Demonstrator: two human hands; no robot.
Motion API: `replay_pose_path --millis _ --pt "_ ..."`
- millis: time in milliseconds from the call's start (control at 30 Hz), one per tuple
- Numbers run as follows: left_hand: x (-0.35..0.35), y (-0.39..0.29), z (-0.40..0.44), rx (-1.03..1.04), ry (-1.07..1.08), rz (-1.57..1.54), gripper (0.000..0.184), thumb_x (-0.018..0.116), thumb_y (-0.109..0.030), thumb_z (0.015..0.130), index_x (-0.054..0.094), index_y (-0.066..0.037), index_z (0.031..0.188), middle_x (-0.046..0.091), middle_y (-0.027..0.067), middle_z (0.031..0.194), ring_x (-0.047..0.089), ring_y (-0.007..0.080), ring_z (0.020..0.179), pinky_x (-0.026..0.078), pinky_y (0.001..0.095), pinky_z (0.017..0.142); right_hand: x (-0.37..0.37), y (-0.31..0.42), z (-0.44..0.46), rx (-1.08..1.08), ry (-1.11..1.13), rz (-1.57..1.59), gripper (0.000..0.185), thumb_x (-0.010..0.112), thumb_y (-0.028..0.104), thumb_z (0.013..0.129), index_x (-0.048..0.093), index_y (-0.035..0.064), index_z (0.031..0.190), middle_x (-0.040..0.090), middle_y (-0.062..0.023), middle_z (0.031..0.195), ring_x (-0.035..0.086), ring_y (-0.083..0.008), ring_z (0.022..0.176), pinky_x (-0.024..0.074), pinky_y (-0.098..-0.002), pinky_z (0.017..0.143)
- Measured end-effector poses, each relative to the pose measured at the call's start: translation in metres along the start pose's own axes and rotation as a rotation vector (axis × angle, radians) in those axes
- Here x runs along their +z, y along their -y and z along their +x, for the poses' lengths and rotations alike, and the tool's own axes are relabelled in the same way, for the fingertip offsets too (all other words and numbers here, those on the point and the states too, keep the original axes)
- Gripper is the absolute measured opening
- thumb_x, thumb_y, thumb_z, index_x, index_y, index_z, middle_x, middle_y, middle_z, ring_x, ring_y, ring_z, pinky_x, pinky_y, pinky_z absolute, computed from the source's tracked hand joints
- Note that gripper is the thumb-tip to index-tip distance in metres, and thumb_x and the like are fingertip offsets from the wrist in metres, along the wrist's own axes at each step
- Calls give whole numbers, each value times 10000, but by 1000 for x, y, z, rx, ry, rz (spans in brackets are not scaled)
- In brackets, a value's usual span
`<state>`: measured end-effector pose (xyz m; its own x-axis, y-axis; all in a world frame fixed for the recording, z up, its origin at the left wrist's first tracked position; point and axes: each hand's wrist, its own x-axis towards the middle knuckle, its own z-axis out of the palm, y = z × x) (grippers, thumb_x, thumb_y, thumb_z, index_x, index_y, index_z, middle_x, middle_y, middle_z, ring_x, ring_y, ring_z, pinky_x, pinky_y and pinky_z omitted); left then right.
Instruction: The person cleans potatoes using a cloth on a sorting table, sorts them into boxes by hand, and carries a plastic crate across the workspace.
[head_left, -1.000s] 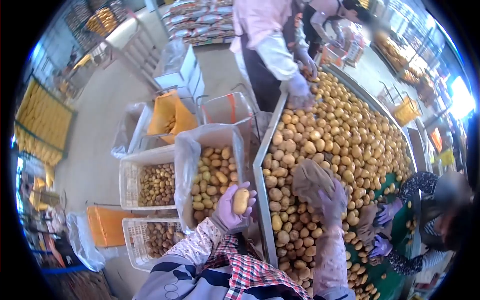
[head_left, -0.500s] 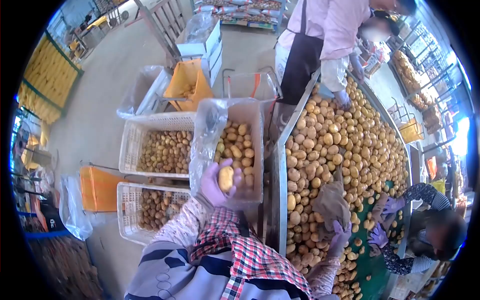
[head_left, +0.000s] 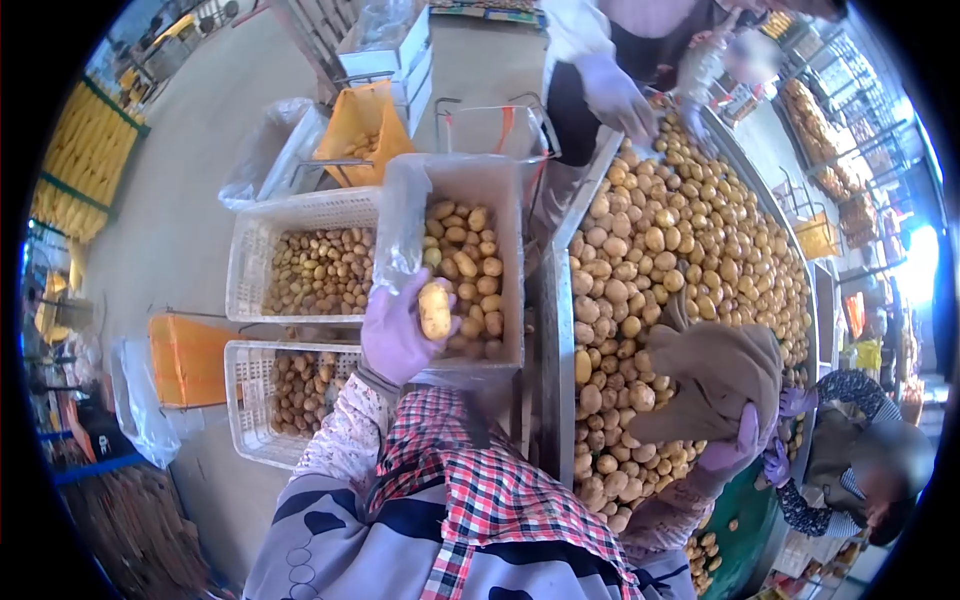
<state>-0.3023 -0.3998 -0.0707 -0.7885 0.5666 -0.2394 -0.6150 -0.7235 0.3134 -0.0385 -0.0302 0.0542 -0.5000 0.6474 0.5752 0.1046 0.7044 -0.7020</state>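
Your two hands are well apart, each gripping something of its own. Your left hand, in a purple glove, is turned up with its fingers curled round a single potato, which you have at the near left corner of the lined box; how high above the rim it sits, you cannot tell from here. Inside that box lie loose potatoes, and a clear plastic liner folds over its left side. Your right hand, gloved too, is clamped on the lower edge of a brown cloth, bunched over the potato heap on the metal-rimmed table. To the left of the box you have two white crates of small potatoes, the upper crate just beyond the lower crate, with an orange container beside them. At the table's far end, a co-worker's gloved hand reaches over the heap. On your right, another person's purple-gloved hands are close to your cloth, near the green surface of the table.
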Motion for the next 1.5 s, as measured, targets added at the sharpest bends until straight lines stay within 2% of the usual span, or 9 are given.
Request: replay_pose_path --millis 300,533,700,833,933,1000,1033,1433,1500 --pt "29 -24 35 537 77 348 702 445 -440 1000 262 1 1515 341 217 1532 264 333 1465 161 437 1230 -5 22 -12 377 -143 502 399 542 66 886 567 -67 1261 612 -142 1262 580 -230 1167 424 -352 1036" --pt "111 154 62 239 487 1203 763 678 -253 893 300 34 1490 393 205 1493 380 295 1402 278 424 1184 -14 50 26 328 -405 674 600 615 164 823 467 -83 1349 614 -136 1259 573 -221 1179 404 -339 1063" --pt "163 250 95 656 933 1867 943 715 -397 804 246 9 1515 273 232 1549 244 394 1452 176 532 1191 18 8 20 185 -181 -172 833 705 359 817 343 -1 1475 400 -214 1476 401 -384 1361 309 -507 1114" --pt "146 296 148 121 966 2516 1008 552 -592 836 138 -15 1551 82 220 1617 1 385 1505 -17 555 1202 72 -90 11 501 450 -810 863 694 490 773 389 108 1484 377 -257 1479 326 -511 1364 173 -681 1085" --pt "84 331 222 272 1042 2667 944 558 -525 851 168 -28 1553 84 218 1624 -11 383 1512 -37 572 1199 103 -136 56 335 343 -749 803 649 523 784 428 156 1464 380 -259 1475 335 -501 1353 169 -727 1059" --pt "139 339 261 -186 986 2832 876 566 -491 851 256 -43 1538 111 225 1619 -23 378 1516 -43 606 1188 128 -167 88 428 240 -761 801 679 468 766 433 140 1453 357 -263 1490 298 -497 1382 145 -730 1086" --pt "147 341 272 196 981 2711 900 576 -500 844 247 -24 1534 103 215 1622 -35 399 1511 -43 606 1188 135 -179 115 543 336 -750 840 719 460 738 426 155 1464 292 -254 1535 241 -498 1418 132 -724 1098" --pt "142 387 341 203 914 2641 758 396 -485 894 288 -106 1541 196 136 1628 63 373 1511 19 515 1215 124 -208 152 514 322 -596 807 658 527 797 400 123 1446 295 -189 1530 202 -460 1428 163 -624 1144" --pt "182 349 300 -249 945 2649 1055 615 -636 748 161 -170 1578 123 135 1645 5 363 1517 0 523 1210 120 -206 111 351 229 -640 657 687 483 759 520 102 1268 454 -161 1351 355 -449 1296 275 -620 1046"
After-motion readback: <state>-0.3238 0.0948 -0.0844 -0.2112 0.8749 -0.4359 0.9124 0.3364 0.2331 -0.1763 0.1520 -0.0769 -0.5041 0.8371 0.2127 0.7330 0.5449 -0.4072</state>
